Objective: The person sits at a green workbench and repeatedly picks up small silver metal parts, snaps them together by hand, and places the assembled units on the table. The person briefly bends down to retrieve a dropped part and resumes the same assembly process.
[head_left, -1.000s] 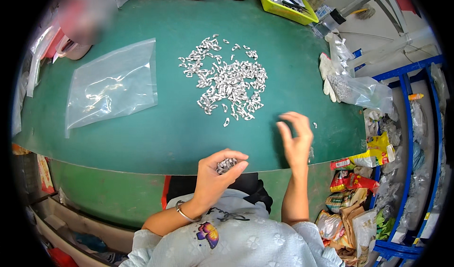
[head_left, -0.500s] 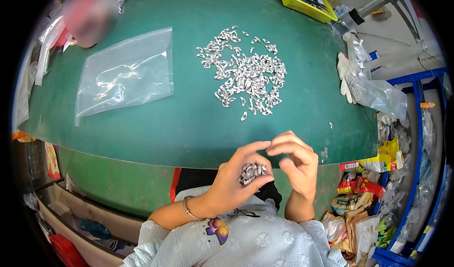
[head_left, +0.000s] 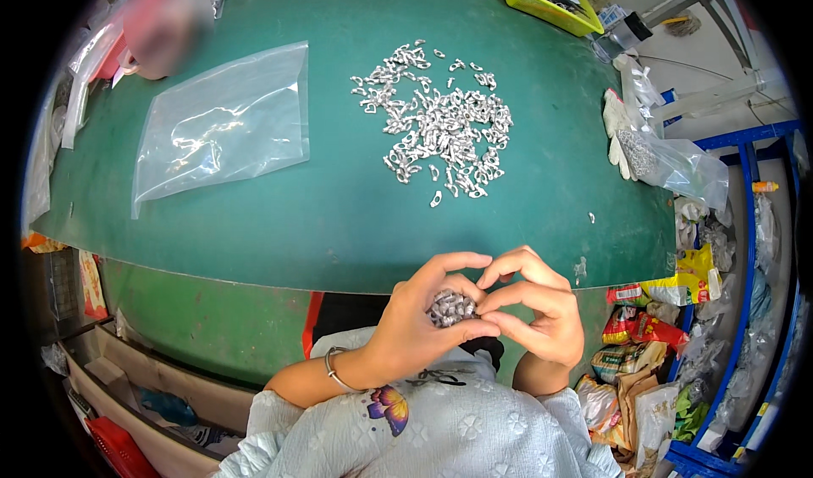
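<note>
A green table [head_left: 220, 232] fills the upper and middle frame, its near edge curving across the centre. Below, left of centre, is scuffed green floor [head_left: 203, 313]; a long open box [head_left: 190, 381] sits lower left. Blue shelving [head_left: 750, 173] stands at right, a grey post [head_left: 720, 16] slanting upper right.

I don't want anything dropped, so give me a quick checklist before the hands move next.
1. Left hand holding small metal parts: ok, cupped in it.
2. Right hand gripping a part: cannot tell; it reaches their right side, no clear grip showing.
3. Held parts over the table: not ok; they appear past its near edge.
4. Tabletop parts all in one pile: not ok; a stray piece lies apart, rightward.
5. Clear bag on the table: ok, left of the pile.
</note>
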Demonstrator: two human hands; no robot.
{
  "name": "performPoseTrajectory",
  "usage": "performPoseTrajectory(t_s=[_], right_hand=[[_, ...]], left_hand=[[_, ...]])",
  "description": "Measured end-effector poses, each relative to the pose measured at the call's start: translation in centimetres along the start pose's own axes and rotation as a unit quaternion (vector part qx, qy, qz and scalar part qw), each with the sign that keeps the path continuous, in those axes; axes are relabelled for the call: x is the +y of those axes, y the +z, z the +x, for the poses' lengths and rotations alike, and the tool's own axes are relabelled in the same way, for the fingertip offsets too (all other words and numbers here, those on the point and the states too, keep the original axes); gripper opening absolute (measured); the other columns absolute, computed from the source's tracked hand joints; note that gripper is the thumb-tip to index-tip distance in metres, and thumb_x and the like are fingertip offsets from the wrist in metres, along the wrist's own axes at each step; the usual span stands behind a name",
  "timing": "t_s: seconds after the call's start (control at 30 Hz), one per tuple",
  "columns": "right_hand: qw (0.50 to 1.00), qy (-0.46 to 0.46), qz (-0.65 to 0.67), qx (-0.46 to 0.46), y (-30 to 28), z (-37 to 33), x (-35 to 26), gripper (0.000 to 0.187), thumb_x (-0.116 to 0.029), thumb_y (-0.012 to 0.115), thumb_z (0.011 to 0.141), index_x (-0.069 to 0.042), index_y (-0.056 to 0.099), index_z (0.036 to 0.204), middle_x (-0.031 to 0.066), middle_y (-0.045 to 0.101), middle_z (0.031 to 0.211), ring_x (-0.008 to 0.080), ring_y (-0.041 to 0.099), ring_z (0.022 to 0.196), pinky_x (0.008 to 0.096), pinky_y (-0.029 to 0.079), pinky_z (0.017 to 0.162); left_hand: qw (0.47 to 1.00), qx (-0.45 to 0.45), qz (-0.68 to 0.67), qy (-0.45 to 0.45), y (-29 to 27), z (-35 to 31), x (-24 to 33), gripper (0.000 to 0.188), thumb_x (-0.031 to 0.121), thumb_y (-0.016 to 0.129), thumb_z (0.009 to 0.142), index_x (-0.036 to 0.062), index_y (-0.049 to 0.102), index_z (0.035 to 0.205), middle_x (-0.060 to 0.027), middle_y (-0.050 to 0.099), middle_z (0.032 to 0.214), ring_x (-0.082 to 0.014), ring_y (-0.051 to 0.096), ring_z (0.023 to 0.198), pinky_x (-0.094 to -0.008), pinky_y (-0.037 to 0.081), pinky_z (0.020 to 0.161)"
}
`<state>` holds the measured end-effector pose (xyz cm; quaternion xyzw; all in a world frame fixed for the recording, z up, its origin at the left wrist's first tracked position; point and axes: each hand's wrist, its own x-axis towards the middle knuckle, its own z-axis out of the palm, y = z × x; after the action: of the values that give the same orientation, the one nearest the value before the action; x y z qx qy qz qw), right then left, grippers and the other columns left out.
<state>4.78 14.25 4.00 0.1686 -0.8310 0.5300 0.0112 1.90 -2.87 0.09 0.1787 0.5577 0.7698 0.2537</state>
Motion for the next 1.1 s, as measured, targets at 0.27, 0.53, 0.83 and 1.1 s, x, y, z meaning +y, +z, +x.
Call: performPoseTrajectory(t_s=[0.27,0.53,0.83,1.1], right_hand=[[0.991,0.047,-0.036,0.123,2.5,-0.2,0.8,0.028,-0.001,0.071,0.066,0.001,0.061,0.092,0.012,0.055,0.098,0.0227,0.056,0.086,0.0318,0.045,0.075],[0.973,-0.029,-0.177,0.147,3.3,0.0,1.2,0.029,-0.004,0.074,0.061,-0.001,0.062,0.087,0.0105,0.056,0.093,0.0257,0.055,0.079,0.0338,0.044,0.067],[0.971,-0.054,-0.083,0.217,3.9,-0.3,2.0,0.017,0.008,0.064,0.068,0.003,0.06,0.083,0.0123,0.058,0.086,0.0228,0.055,0.078,0.0301,0.043,0.067],[0.92,0.061,0.285,0.263,5.3,-1.0,1.7,0.008,0.004,0.055,0.082,0.004,0.053,0.09,0.0106,0.053,0.09,0.0148,0.05,0.082,0.0256,0.041,0.074]], left_hand=[[0.967,0.109,-0.201,-0.111,-0.2,0.8,-1.6,0.016,0.013,0.064,0.083,0.0001,0.057,0.091,-0.0031,0.06,0.072,-0.0014,0.042,0.051,-0.0163,0.031,0.042],[0.944,0.1,-0.271,-0.156,-0.2,1.2,-1.0,0.016,0.014,0.062,0.085,-0.0002,0.057,0.09,-0.0018,0.054,0.067,-0.002,0.039,0.05,-0.0165,0.028,0.04],[0.944,0.088,-0.285,-0.139,0.1,1.0,-0.7,0.014,0.012,0.062,0.085,-0.0009,0.058,0.089,0.002,0.047,0.063,-0.0022,0.038,0.05,-0.0179,0.028,0.041],[0.987,0.113,-0.11,-0.037,0.4,0.6,0.3,0.014,-0.003,0.062,0.077,-0.0024,0.059,0.09,-0.0066,0.059,0.086,-0.0048,0.049,0.064,-0.0173,0.037,0.049]])
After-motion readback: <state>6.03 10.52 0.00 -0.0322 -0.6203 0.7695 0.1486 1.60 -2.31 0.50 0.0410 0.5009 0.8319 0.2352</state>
